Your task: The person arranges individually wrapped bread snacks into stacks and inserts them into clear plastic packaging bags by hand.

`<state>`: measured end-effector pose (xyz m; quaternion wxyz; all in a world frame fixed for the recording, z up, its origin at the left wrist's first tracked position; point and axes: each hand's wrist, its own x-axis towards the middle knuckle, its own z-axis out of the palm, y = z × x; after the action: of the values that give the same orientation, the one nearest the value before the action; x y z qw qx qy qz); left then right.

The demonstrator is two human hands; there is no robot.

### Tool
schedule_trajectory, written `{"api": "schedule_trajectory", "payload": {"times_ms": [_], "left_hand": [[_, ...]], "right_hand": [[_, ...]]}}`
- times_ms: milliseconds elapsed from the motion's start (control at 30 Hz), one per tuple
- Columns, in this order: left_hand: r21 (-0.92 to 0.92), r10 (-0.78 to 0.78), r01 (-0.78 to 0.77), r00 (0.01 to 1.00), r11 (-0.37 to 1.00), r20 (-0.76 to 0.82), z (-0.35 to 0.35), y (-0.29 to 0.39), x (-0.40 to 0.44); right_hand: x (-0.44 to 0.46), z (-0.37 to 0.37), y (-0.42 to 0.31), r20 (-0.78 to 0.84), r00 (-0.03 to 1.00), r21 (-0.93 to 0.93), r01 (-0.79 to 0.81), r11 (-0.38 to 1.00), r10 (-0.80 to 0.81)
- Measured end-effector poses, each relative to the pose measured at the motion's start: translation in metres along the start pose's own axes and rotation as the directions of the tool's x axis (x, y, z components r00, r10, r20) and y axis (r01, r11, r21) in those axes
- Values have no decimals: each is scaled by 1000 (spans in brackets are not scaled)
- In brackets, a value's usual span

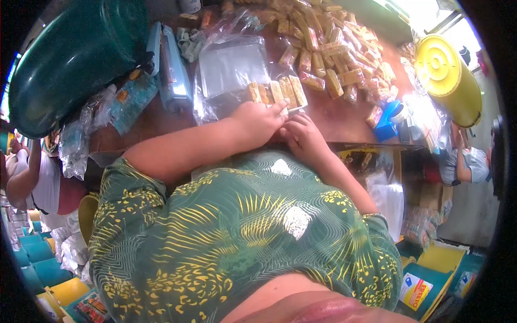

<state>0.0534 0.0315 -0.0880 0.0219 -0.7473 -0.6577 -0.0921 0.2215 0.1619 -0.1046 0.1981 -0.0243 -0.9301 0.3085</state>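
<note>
Bars (277, 92), golden-brown and lined up side by side in a short row, sit near the table's (342, 126) front edge, just in front of the person. The left hand (255, 125) reaches its fingers over the near end of the row, touching it; whether the thumb clamps it from below is hidden. The right hand (306, 138) is curled at the row's near right corner, close beside the left, and its grip cannot be made out. Clear plastic bags (235, 67) lie just beyond and to the left, with a light blue device (175, 75) farther left. A large heap of wrapped pieces (334, 51) spreads beyond the row and to the right, near a blue tape dispenser (386, 123).
</note>
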Motion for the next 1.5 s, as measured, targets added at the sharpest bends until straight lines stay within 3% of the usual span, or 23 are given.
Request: {"api": "schedule_trajectory", "payload": {"times_ms": [33, 333, 367, 400, 433, 467, 633, 733, 767, 800, 833, 867, 900, 933, 1000, 1067, 1133, 1200, 1267, 1300, 1367, 1467, 1500], "left_hand": [[28, -22, 19, 993, 999, 117, -4, -1, 8], [-25, 21, -17, 986, 1000, 168, -4, 4, 37], [-45, -11, 13, 999, 999, 44, -1, 18, 43], [-122, 180, -174, 983, 977, 35, 4, 23, 52], [-16, 258, -262, 938, 965, 231, -52, 55, 46], [-88, 330, -338, 939, 937, -99, -13, 69, 41], [-266, 265, -265, 963, 927, -35, -39, 68, 22], [-175, 250, -303, 930, 937, -271, -32, 48, 17], [-363, 88, -132, 987, 922, -135, -38, 34, 15], [-390, -83, 89, 996, 916, 31, -51, 21, 14], [-513, -163, 48, 970, 857, -181, -48, 2, 13], [-626, -283, 91, 935, 775, -214, -21, -31, 10], [-563, -307, 110, 913, 819, -269, 4, -65, 0], [-625, -376, 184, 907, 758, -188, 25, -91, -11], [-612, -477, 314, 871, 726, -118, 30, -122, -25], [-474, -552, 426, 818, 771, -162, 30, -132, -34], [-301, -583, 514, 781, 803, -224, 23, -128, -32], [-90, -523, 528, 776, 844, -352, 1, -117, -24], [154, -354, 485, 789, 861, -501, -28, -83, -3], [50, -236, 335, 754, 941, -613, -31, -72, 13], [-178, -103, 5, 831, 984, -547, -20, -63, 42], [-330, -50, -93, 915, 939, -400, 21, -52, 88], [-331, -51, -75, 933, 941, -356, 36, -53, 102]], "right_hand": [[1, 7, 9, -45, 999, -62, 8, 998, -11], [15, 28, 34, -81, 993, -182, -98, 978, 84], [20, 29, 34, -80, 993, -189, -99, 977, 85], [26, 33, 36, -86, 993, -200, -101, 975, 85], [30, 33, 35, -97, 993, -190, -90, 978, 72], [35, 35, 37, -105, 993, -187, -78, 979, 59], [70, 50, 36, -194, 979, -159, 40, 987, -71], [108, 63, 40, -303, 930, -152, 167, 974, -207], [119, 64, 44, -283, 931, -175, 186, 967, -230], [127, 68, 48, -259, 929, -193, 217, 957, -263], [125, 62, 48, -99, 957, -240, 242, 940, -272], [123, 57, 49, 68, 960, -277, 281, 919, -273], [122, 51, 49, 229, 936, -296, 328, 897, -267], [119, 30, 21, 482, 876, 45, -61, 997, 32], [99, 22, 8, 148, 958, 239, 206, 949, -246], [87, -19, -10, 198, 980, 216, -54, 975, 10], [78, -32, 41, -129, 988, -272, -119, 955, 86], [54, -51, 85, -557, 830, -421, -314, 851, 31], [19, -62, 114, -533, 790, -463, -573, 676, 305], [6, -63, 120, -502, 801, -421, -556, 717, 327], [-14, -65, 123, -438, 826, -328, -515, 792, 356], [-34, -59, 100, -552, 784, -293, -502, 814, 285], [-44, -50, 116, -568, 811, -398, -418, 816, 139]]}}
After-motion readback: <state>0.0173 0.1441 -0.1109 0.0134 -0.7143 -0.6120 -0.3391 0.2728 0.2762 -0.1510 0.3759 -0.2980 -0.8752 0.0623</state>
